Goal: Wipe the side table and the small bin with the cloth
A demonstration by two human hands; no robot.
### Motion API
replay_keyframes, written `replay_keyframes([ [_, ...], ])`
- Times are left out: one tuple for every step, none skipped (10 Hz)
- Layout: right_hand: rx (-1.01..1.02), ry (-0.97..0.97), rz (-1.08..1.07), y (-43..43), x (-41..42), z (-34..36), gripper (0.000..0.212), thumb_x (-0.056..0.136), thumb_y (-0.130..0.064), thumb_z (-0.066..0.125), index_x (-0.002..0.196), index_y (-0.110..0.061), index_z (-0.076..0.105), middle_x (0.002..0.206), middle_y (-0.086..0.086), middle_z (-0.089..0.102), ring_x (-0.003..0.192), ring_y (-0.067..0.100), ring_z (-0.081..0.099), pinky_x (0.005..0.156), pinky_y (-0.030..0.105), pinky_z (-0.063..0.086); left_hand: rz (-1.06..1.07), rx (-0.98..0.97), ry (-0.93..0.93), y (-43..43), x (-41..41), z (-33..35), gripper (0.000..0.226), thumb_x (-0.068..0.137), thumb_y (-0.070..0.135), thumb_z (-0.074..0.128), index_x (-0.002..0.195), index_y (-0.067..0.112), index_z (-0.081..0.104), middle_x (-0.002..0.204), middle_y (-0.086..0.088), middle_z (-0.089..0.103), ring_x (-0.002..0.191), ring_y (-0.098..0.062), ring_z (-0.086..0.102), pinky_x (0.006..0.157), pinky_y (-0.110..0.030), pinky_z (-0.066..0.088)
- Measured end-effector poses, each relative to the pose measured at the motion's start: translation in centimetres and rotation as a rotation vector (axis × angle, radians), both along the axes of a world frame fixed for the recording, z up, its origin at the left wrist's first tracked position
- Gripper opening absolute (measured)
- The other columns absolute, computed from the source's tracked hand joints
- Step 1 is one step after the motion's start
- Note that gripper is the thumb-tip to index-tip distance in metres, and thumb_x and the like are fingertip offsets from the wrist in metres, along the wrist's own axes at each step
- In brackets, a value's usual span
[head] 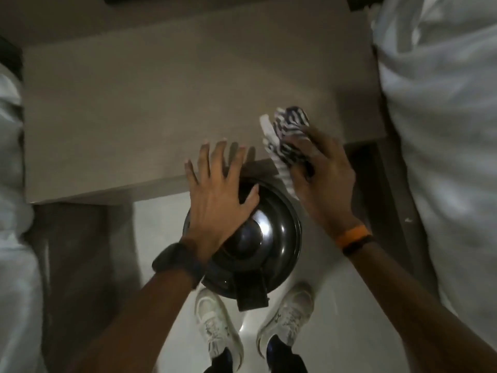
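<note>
A small round dark metal bin with a shiny domed lid and a black foot pedal stands on the floor, right in front of the beige side table. My left hand hovers flat over the lid's far left side, fingers spread, holding nothing. My right hand grips a crumpled blue-and-white striped cloth. The cloth hangs over the table's front edge, beside the far right rim of the bin.
White bedding lies on both sides, a large bed at the right and another at the left. My two white shoes stand on the pale tiled floor just behind the bin's pedal.
</note>
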State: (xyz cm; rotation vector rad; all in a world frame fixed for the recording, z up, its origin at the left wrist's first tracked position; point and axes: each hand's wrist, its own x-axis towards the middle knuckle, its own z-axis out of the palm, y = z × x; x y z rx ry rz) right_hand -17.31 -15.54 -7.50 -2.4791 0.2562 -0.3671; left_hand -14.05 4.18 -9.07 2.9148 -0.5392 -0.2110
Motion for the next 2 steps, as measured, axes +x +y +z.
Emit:
replay_keyframes([
  [-0.257,0.393,0.158,1.0,7.8,-0.9,0.056,0.100,-0.031,0.055,0.155,-0.022,0.047,0.169,0.014,0.033,0.155,0.036,0.036,0.126,0.052,0.035,0.013,0.056,0.057,-0.3,5.2,0.8,0.086,0.089,0.070,0.034,0.160,0.022,0.024,0.167,-0.018,0.025,0.155,-0.043,0.013,0.117,-0.074,0.017],
  [-0.308,0.510,0.176,1.4,9.6,-1.8,0.064,0.104,-0.041,0.052,0.162,-0.022,0.033,0.174,0.017,0.021,0.162,0.038,0.021,0.133,0.059,0.018,-0.005,0.127,0.069,0.0,6.5,0.9,0.089,0.090,0.073,0.028,0.161,0.020,0.019,0.169,-0.018,0.019,0.156,-0.043,0.008,0.118,-0.075,0.010],
])
